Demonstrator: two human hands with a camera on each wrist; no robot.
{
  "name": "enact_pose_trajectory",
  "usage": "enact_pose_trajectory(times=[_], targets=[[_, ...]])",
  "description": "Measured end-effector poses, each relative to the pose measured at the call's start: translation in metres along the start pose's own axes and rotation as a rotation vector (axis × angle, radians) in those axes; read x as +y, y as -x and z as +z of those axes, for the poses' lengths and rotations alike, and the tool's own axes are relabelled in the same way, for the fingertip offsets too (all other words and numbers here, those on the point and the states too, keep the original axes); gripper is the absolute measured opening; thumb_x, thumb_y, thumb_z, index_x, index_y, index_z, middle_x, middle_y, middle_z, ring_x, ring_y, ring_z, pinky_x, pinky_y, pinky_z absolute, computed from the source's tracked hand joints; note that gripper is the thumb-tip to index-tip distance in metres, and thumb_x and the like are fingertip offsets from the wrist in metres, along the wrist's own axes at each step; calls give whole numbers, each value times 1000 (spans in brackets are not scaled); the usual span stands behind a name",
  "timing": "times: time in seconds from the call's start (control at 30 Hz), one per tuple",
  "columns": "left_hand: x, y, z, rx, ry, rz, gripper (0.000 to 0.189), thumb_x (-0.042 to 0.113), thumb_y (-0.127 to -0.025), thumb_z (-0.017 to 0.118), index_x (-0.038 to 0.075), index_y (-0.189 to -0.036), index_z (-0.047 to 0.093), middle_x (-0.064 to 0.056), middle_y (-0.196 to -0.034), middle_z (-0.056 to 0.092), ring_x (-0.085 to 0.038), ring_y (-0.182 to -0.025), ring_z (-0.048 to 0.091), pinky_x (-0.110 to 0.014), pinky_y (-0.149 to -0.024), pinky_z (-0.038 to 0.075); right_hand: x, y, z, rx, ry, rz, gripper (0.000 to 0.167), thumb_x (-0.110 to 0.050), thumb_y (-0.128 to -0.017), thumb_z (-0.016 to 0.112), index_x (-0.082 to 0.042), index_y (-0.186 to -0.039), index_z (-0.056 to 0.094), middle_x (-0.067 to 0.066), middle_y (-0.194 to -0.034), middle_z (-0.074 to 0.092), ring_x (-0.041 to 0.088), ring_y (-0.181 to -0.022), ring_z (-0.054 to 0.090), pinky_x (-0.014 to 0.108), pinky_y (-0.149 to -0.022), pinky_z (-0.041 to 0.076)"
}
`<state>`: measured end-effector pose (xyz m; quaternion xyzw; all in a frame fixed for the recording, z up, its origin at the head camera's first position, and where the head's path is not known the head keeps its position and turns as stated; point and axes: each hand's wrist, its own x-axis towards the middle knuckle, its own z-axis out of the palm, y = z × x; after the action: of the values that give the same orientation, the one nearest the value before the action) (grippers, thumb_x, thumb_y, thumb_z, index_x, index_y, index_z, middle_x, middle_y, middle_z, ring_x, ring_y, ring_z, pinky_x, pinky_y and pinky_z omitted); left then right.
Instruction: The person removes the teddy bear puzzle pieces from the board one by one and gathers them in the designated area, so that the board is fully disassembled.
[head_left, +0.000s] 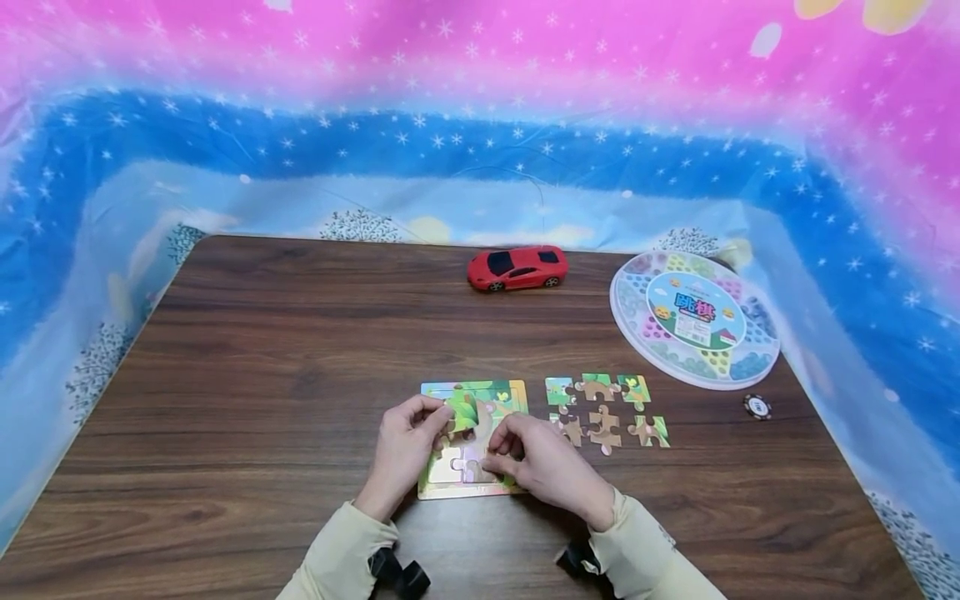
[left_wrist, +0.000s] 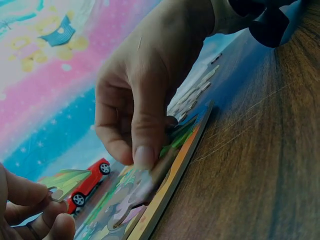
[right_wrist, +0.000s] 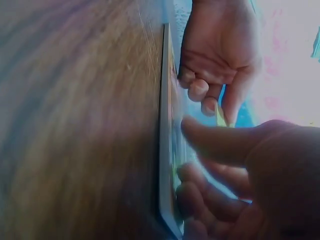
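Observation:
My left hand (head_left: 405, 446) pinches a green jigsaw piece (left_wrist: 67, 180) between thumb and fingers, raised over the left part of the puzzle board (head_left: 429, 493). The board has a pale yellow-green frame with part of the picture filled in and bare tray showing at the lower left. My right hand (head_left: 551, 462) is bent over the right side of the board, its thumb tip (left_wrist: 144, 156) right at the picture surface. In the right wrist view its thumb and fingers stand apart, with no piece seen between them.
Several loose jigsaw pieces (head_left: 604, 427) lie right of the board. Farther back are a red toy car (head_left: 517, 268) and a round Chinese checkers box (head_left: 697, 321), with a black-and-white chip (head_left: 757, 407) near the right edge. A patterned cloth (head_left: 450, 150) surrounds the wooden table (head_left: 262, 358).

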<state>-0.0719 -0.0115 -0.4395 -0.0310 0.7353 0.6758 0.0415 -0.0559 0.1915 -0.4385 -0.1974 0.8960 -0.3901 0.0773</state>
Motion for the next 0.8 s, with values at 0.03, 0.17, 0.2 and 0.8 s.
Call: enact_pose_trajectory(times=[0.03, 0.17, 0.2, 0.8], targets=[[0, 0, 0, -2, -1, 4, 10, 8, -92, 66, -1, -89, 69, -8, -69, 61, -21, -54, 53, -26, -50, 46, 0, 0, 1, 17, 23, -1, 16, -28, -84, 78, -20, -87, 63, -12, -78, 58, 3, -67, 56, 22, -59, 49], [0, 2, -1, -26, -57, 51, 9, 9, -91, 67, 2, -88, 71, -12, -70, 61, -17, -54, 51, -23, -49, 43, -3, -2, 0, 121, 21, -4, 21, -29, -87, 75, -17, -97, 62, -7, -85, 56, 6, -71, 55, 23, -61, 48], [0, 2, -2, -41, -78, 65, 9, 9, -91, 67, 3, -88, 72, -12, -70, 61, -16, -54, 51, -23, -49, 43, -3, -2, -1, 150, 8, -9, 25, -30, -88, 73, -15, -104, 61, -5, -89, 56, 8, -74, 54, 24, -62, 48], [2, 3, -13, -280, -242, 215, 12, 19, -93, 67, 12, -100, 74, -2, -78, 66, -17, -58, 56, -26, -51, 47, -11, -15, -6, 94, -159, -88, 26, -20, -99, 58, -18, -124, 61, -7, -91, 61, 10, -74, 56, 29, -63, 48]])
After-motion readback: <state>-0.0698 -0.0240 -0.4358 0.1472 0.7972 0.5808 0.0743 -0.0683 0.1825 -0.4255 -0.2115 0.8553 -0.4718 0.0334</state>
